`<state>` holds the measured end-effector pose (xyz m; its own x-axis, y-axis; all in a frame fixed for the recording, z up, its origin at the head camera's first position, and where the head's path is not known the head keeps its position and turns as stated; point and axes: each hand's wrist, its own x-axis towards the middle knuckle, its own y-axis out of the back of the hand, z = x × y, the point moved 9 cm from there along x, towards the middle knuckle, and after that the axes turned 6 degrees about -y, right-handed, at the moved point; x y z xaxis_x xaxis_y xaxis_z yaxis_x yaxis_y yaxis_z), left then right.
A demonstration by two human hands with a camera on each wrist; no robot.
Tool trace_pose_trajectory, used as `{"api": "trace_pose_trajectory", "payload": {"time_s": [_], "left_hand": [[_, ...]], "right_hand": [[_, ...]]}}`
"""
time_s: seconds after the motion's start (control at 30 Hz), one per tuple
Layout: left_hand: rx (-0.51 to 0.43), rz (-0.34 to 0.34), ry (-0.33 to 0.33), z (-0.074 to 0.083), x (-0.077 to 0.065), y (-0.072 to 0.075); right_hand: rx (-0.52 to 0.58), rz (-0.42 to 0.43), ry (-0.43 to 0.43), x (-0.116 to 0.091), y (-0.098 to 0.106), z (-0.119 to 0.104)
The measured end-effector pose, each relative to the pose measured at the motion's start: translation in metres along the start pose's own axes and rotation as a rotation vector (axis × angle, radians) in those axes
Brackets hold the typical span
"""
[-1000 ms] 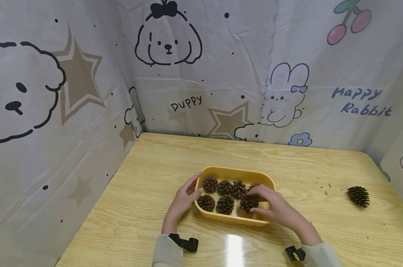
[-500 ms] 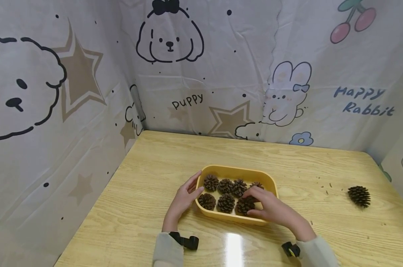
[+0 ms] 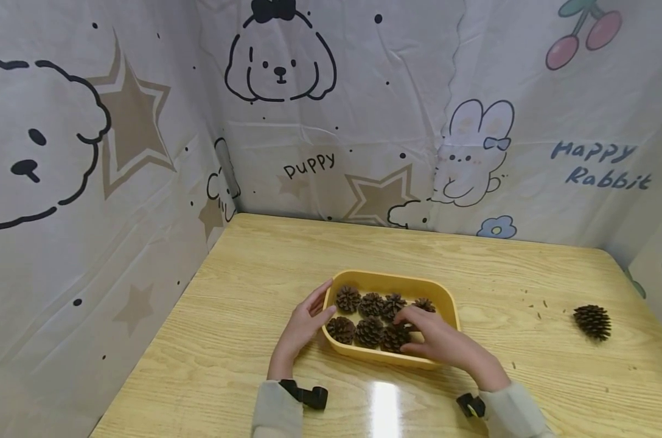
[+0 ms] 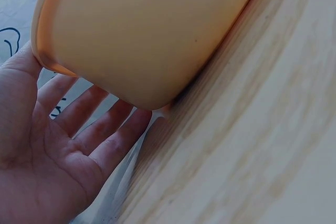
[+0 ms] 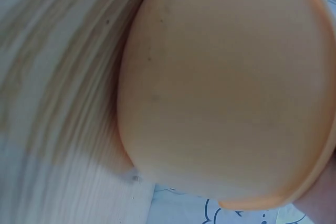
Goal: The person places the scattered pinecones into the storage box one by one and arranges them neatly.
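A yellow plastic box [image 3: 446,299] stands on the table with several brown pine cones in two rows. My left hand [image 3: 302,325] holds its left end, thumb at the rim and fingers along the outside; the left wrist view shows this palm [image 4: 63,156] beneath the box's corner. My right hand [image 3: 446,344] reaches over the near right rim and pinches a front-row pine cone [image 3: 393,338] between thumb and fingers. That cone sits close beside the middle front cone [image 3: 369,332]. The right wrist view shows mostly the box's outer wall [image 5: 226,87], which hides the fingertips.
One larger, darker pine cone [image 3: 592,322] lies alone on the wooden table [image 3: 265,261] at the right. Small brown scales [image 3: 539,316] are scattered near it. A printed cloth [image 3: 309,121] hangs behind and at the sides.
My right hand has moved left inside the box, bringing the pinched pine cone closer to the middle front cone. The left hand keeps its place on the box.
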<state>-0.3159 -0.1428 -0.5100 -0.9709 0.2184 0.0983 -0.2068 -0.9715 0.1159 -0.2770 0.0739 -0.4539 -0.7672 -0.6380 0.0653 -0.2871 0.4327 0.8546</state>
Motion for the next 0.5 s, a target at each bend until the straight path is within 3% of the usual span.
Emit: {"api": "trace_pose_trajectory", "payload": {"time_s": [0.27,0.5], "left_hand": [[-0.01,0.011,0.004,-0.0003,-0.0004,0.0007],[-0.014,0.014,0.012,-0.0006,-0.0012,0.0007]], "right_hand": [[0.024,-0.006,0.027,0.0014,-0.0017,-0.0024],[0.083,-0.016,-0.038,0.0004,-0.0012,0.0018]]}}
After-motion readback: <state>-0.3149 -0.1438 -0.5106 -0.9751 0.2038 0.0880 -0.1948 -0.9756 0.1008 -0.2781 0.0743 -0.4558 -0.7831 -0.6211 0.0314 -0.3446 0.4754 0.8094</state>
